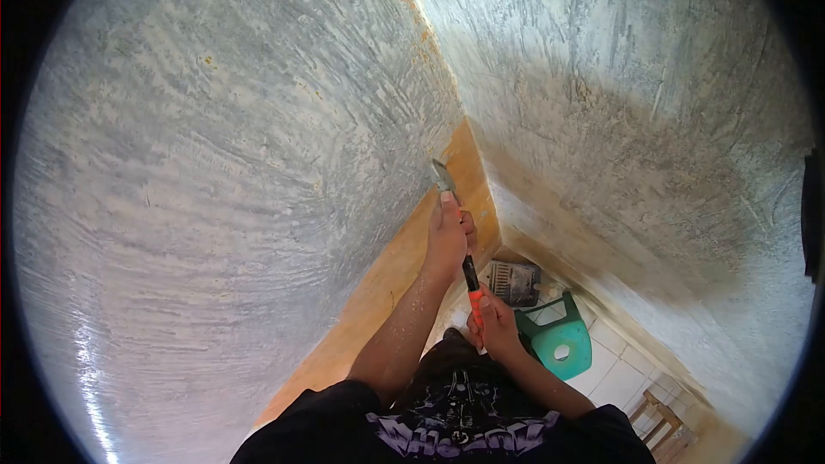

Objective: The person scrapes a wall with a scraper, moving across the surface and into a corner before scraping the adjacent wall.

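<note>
Scraper (443,174) meets a scratched gray wall (215,172) above its orange lower band (352,314), left hand (449,236) and right hand (494,322) closed around the long handle (470,273).

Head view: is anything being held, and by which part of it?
A tool, by its handle: the left hand grips just below the metal head, the right hand lower, at the orange section.
</note>
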Action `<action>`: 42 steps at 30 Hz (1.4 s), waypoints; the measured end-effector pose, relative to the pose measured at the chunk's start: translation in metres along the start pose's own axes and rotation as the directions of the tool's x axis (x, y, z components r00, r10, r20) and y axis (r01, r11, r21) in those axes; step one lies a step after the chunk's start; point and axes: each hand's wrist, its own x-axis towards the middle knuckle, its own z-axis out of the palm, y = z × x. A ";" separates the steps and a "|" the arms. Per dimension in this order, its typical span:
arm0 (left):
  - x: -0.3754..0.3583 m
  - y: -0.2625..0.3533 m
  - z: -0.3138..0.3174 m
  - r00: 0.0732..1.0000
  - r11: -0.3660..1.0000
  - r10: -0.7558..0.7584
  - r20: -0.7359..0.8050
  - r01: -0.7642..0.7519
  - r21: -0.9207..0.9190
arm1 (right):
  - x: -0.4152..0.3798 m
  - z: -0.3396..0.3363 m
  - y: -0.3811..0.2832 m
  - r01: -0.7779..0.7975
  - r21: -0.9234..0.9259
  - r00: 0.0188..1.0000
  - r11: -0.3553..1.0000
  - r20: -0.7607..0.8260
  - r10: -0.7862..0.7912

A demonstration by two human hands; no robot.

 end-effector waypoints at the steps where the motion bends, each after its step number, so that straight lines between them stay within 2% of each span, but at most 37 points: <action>1: 0.002 -0.001 0.001 1.000 1.000 0.010 0.005 -0.010 0.002 | 0.001 -0.002 0.000 0.010 -0.005 1.000 1.000 0.006 -0.010; 6: 0.011 0.006 0.015 0.999 0.999 0.036 0.024 -0.037 0.034 | 0.014 -0.010 0.003 0.047 -0.043 0.998 0.998 -0.033 -0.048; 12: 0.027 0.006 0.032 0.999 0.999 0.033 -0.002 -0.033 0.035 | 0.018 -0.010 -0.021 0.017 0.002 0.997 1.000 -0.080 -0.016; 15: 0.024 0.006 0.029 1.000 1.000 0.025 -0.006 -0.025 0.008 | 0.017 -0.014 -0.014 0.054 -0.093 0.996 0.994 -0.062 -0.060; 18: 0.006 0.001 0.015 0.999 0.999 0.049 -0.007 -0.049 -0.002 | 0.003 -0.009 -0.007 0.018 -0.083 0.998 0.996 -0.051 -0.022; 21: -0.009 -0.004 -0.001 0.999 0.999 0.039 -0.029 -0.039 -0.006 | -0.008 -0.004 -0.007 -0.016 -0.068 0.999 0.998 0.038 0.019; 24: -0.005 -0.007 -0.001 0.998 0.999 0.041 -0.046 -0.041 -0.007 | -0.005 -0.002 -0.005 0.008 -0.076 1.000 0.997 0.003 -0.008; 30: -0.003 -0.011 -0.004 0.997 0.988 0.062 0.035 -0.056 -0.143 | 0.003 -0.014 0.005 0.080 -0.182 0.995 0.980 -0.040 -0.089; 33: -0.001 -0.011 -0.003 0.996 0.988 0.063 0.059 -0.054 -0.144 | 0.003 -0.012 0.002 0.041 -0.114 0.997 0.993 -0.063 -0.049; 36: 0.002 -0.010 0.005 0.997 0.990 0.076 0.010 -0.074 -0.123 | 0.008 -0.019 0.006 0.078 -0.138 0.994 0.987 -0.065 -0.088; 42: -0.003 -0.014 -0.005 0.998 0.990 0.070 0.004 -0.069 -0.126 | 0.006 -0.015 0.018 0.051 -0.092 0.993 0.994 -0.097 -0.060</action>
